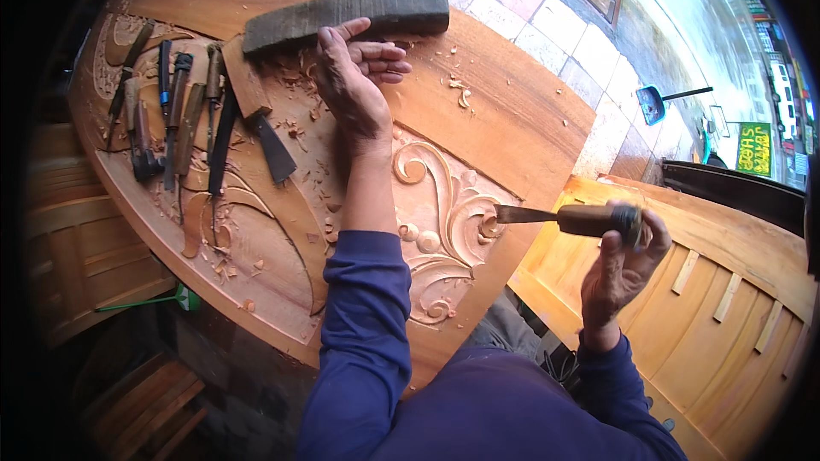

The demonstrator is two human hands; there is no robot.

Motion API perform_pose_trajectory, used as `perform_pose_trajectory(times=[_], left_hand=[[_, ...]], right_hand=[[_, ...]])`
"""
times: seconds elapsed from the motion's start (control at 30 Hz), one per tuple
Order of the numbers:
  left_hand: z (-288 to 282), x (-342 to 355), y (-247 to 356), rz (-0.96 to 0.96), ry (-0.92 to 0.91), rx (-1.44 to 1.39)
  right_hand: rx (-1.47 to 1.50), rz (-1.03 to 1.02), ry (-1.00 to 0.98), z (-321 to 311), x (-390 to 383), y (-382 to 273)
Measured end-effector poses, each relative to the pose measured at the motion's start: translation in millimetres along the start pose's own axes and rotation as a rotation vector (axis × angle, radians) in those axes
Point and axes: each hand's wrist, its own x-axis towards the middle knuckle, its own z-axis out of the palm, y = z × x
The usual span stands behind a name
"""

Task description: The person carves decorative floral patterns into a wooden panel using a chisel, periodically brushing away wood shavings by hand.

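Observation:
My right hand (617, 277) is closed around a wooden-handled chisel (585, 220). Its flat blade points left, above the edge of a carved wooden panel (504, 119). My left hand (354, 90) is open over the panel, palm turned to the right and fingers loosely stretched out. Its index finger lies across the lower edge of a long dark wooden block (359, 17); whether they touch, I cannot tell. A raised scroll carving (427, 235) stands out between my forearms. Left of my left hand lie a short wooden piece (245, 77) and a wide flat blade (273, 151).
Several chisels and gouges (184, 111) lie together on the panel's left, among curled wood shavings (461, 94). Another wooden panel (683, 324) with short strips on it is at the right. Beyond are pale floor tiles (589, 43) and a mirror (651, 105). A slatted wooden stool (149, 414) stands lower left.

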Motion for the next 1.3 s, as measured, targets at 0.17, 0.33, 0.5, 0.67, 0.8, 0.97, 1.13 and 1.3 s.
perform_pose_trajectory(times=[0.17, 0.33, 0.5, 0.67, 0.8, 0.97, 1.13, 1.3], left_hand=[[-2, 9, -5, 0.054, -0.012, -0.089], [-4, 11, -10, 0.061, -0.019, -0.15], [-18, -15, -9, 0.151, -0.251, 0.245], [-54, -98, 11, 0.487, -0.478, 1.053], [-68, -197, 25, 0.526, -0.502, 1.548], [-50, -306, 33, 0.359, -0.383, 1.606], [-10, -385, 45, 0.307, -0.398, 1.542], [5, -409, 40, 0.332, -0.371, 1.347]], right_hand=[[-0.262, 0.165, -0.276, -53, -20, -32], [-0.402, 0.261, -0.517, -69, -14, -39], [-0.403, 0.408, -0.849, -76, -17, -22], [0.126, 0.683, -0.723, -106, -27, 22], [0.258, 0.769, -0.578, -131, -22, 33], [0.373, 0.788, -0.478, -157, -10, 56], [0.44, 0.751, -0.444, -169, 2, 71], [0.477, 0.71, -0.494, -173, 11, 80]])
